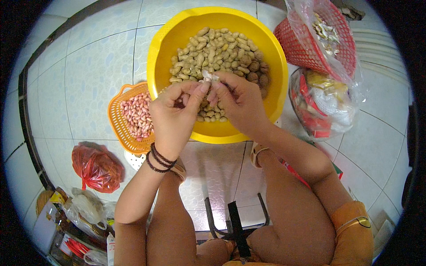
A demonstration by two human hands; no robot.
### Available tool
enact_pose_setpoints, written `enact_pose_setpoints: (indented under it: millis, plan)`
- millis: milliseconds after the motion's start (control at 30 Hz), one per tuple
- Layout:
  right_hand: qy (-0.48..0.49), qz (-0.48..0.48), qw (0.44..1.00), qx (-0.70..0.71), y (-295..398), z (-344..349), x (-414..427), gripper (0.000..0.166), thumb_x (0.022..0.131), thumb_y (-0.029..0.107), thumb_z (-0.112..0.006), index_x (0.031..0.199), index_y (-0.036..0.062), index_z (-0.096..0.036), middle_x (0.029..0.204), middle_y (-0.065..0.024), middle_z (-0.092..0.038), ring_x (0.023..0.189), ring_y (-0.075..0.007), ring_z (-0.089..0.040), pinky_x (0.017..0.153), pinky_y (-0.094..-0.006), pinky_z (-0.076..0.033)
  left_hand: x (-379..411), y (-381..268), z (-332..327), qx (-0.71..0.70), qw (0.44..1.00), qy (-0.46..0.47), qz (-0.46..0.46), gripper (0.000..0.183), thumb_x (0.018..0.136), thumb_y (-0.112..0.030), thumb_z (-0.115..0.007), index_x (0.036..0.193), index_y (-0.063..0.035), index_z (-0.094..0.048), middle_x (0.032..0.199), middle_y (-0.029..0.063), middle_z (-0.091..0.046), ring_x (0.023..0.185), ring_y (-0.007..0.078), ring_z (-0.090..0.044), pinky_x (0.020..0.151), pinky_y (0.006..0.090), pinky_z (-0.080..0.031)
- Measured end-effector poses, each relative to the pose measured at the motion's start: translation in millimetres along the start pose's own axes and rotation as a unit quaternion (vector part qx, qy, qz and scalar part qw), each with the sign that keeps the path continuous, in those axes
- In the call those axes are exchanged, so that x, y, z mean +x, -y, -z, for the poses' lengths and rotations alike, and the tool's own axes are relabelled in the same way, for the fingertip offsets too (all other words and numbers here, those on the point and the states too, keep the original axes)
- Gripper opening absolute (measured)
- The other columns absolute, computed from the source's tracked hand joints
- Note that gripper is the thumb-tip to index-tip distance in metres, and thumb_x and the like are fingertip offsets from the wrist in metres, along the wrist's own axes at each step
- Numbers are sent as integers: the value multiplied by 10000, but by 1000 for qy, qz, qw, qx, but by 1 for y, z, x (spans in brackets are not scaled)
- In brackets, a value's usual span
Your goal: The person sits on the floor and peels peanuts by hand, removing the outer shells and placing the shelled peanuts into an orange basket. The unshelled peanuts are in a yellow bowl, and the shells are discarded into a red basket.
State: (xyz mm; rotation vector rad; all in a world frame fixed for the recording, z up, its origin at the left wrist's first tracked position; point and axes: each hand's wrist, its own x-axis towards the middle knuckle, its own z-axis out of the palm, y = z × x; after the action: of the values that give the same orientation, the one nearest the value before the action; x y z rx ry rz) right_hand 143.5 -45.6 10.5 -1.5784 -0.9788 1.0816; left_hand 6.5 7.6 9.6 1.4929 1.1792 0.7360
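Over a yellow plastic basin (156, 60), my left hand (176, 113) and my right hand (244, 103) meet fingertip to fingertip. Between them they pinch a cracked peanut (207, 76), its pale inner shell showing. Fingers partly hide how much kernel is in it. Unshelled peanuts (213, 50) fill the middle of the basin below, with several walnuts (254, 66) at its right side. Left of the basin, partly behind my left wrist, an orange plastic basket (116, 114) holds pink shelled peanut kernels (136, 113).
A red mesh bin (296, 43) with a clear liner holds empty shells (326, 33). Below it sits a clear bag of packets (327, 106). A tied red plastic bag (96, 168) lies on the tiled floor (100, 69) at left. Bagged goods (85, 209) crowd the lower left.
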Motion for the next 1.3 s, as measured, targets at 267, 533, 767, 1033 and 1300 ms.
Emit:
enact_pose_setpoints:
  millis: [267, 533, 767, 1033, 1300]
  plan:
    - [-40, 110, 990, -83, -15, -3, -1, 129, 867, 64, -566, 954, -10, -626, 788, -145, -648, 693, -238, -652, 584, -305, -500, 2, -2, 5, -103, 983, 87, 122, 172, 880, -138, -638, 903, 28, -679, 774, 4, -655, 690, 40, -546, 633, 175, -434]
    - [-55, 73, 994, -68, -12, -4, -3, 133, 852, 77, -599, 942, -14, -635, 793, -131, -655, 676, -204, -639, 577, -294, -488, 3, 11, 11, -300, 923, 151, 189, 215, 925, -157, -560, 1035, 16, -623, 896, 62, -667, 813, 107, -612, 728, 213, -477]
    - [-82, 44, 995, 34, -16, 0, -9, 118, 880, 68, -576, 940, -24, -619, 763, -75, -646, 662, -117, -599, 583, -265, -487, 6, 7, 9, -283, 925, 198, 160, 195, 923, -88, -546, 1069, 32, -594, 940, 105, -668, 864, 146, -645, 802, 257, -506]
    - [-220, 168, 955, -105, 23, 82, 23, 141, 936, 67, -476, 857, 14, -580, 755, -34, -608, 677, -108, -566, 652, -253, -480, 6, 9, 16, -400, 872, 182, 216, 229, 922, -80, -493, 1102, 44, -562, 1058, 135, -627, 928, 184, -620, 841, 271, -495]
    - [-394, 151, 674, -606, 17, 207, 43, 527, 851, 198, -568, 1285, -62, -421, 1238, -284, -492, 1147, -398, -454, 988, -465, -325, 3, 56, 66, -515, 788, 77, 330, 232, 940, -180, -486, 997, 23, -584, 900, 89, -631, 816, 151, -619, 725, 239, -509]
